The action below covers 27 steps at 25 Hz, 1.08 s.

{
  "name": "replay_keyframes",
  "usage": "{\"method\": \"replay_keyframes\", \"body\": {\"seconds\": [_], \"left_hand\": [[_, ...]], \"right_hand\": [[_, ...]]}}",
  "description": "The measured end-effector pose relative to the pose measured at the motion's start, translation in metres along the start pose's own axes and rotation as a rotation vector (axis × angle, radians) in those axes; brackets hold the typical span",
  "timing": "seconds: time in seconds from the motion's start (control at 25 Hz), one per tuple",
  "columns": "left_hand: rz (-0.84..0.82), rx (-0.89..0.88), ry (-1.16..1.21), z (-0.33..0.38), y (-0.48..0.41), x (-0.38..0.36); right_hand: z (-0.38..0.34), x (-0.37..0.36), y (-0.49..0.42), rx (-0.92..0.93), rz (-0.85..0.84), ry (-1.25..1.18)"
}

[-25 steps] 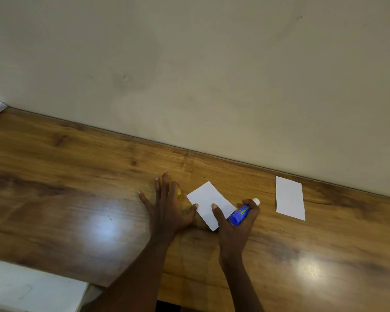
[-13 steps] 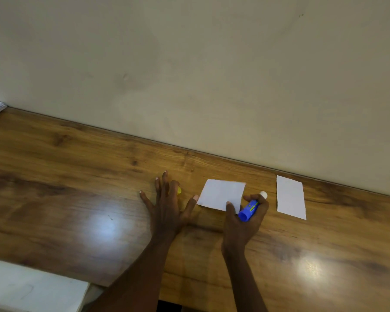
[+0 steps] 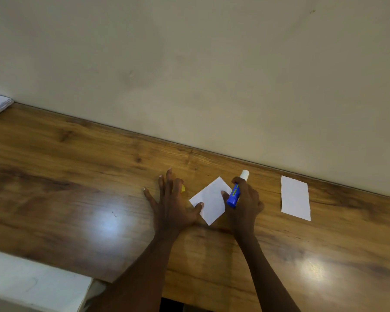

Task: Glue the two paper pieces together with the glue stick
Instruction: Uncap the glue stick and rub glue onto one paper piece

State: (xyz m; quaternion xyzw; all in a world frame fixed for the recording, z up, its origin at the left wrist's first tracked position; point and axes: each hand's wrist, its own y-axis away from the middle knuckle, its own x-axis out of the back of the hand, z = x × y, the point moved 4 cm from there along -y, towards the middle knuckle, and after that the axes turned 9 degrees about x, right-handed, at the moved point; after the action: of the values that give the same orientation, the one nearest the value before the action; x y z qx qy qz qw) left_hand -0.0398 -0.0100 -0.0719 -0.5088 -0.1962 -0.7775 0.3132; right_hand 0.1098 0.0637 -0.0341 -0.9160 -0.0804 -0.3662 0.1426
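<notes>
On the wooden counter (image 3: 77,176), against the wall, two white paper pieces are laid well apart. The nearer paper piece (image 3: 209,201) is turned like a diamond between the hands, its long axis running from about 7 to 1 o'clock. The second paper piece (image 3: 295,198) is lying at roughly 3 o'clock from the right hand, long axis near 12 to 6, untouched. The left hand (image 3: 171,203) is spread flat on the counter, fingers splayed, nothing gripped; its thumb tip is pressed on the diamond's 9 o'clock corner. The right hand (image 3: 243,203) is closed around the blue glue stick (image 3: 234,194), white end pointed to about 1 o'clock, thumb resting on the paper's 3 o'clock edge.

Judgement: the right hand is the nearer one to the second piece, so the coming move is taken to turn on that gap to 3 o'clock.

A small yellow object (image 3: 183,188) is mostly hidden behind the left fingers; possibly the cap, not confirmed. Whether glue is exposed at the white end cannot be made out. No glue film is discernible on either paper.
</notes>
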Motion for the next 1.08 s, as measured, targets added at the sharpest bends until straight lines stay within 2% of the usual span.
{"method": "replay_keyframes", "body": {"seconds": [0.08,0.16,0.24,0.44,0.64,0.84,1.08], "left_hand": [[0.003,-0.008,0.003,0.0,0.0,0.0],[-0.007,-0.008,-0.002,-0.001,0.0,-0.001],[-0.01,-0.008,0.008,-0.001,0.0,-0.001],[-0.028,-0.018,0.029,-0.001,0.001,0.001],[-0.039,-0.022,0.019,-0.001,0.0,0.001],[-0.017,-0.021,0.018,0.0,0.001,0.001],[-0.037,-0.008,0.0,0.0,0.0,-0.001]], "right_hand": [[-0.011,-0.005,0.001,0.044,-0.062,-0.264],[-0.017,-0.014,0.0,-0.042,-0.204,-0.532],[-0.016,-0.021,-0.003,-0.09,-0.306,-0.598],[-0.02,-0.028,-0.006,0.032,-0.473,-0.483],[-0.022,-0.03,-0.008,0.112,-0.509,-0.421],[-0.01,-0.02,-0.021,0.13,-0.437,-0.302],[0.006,-0.005,-0.041,0.065,-0.285,-0.25]]}}
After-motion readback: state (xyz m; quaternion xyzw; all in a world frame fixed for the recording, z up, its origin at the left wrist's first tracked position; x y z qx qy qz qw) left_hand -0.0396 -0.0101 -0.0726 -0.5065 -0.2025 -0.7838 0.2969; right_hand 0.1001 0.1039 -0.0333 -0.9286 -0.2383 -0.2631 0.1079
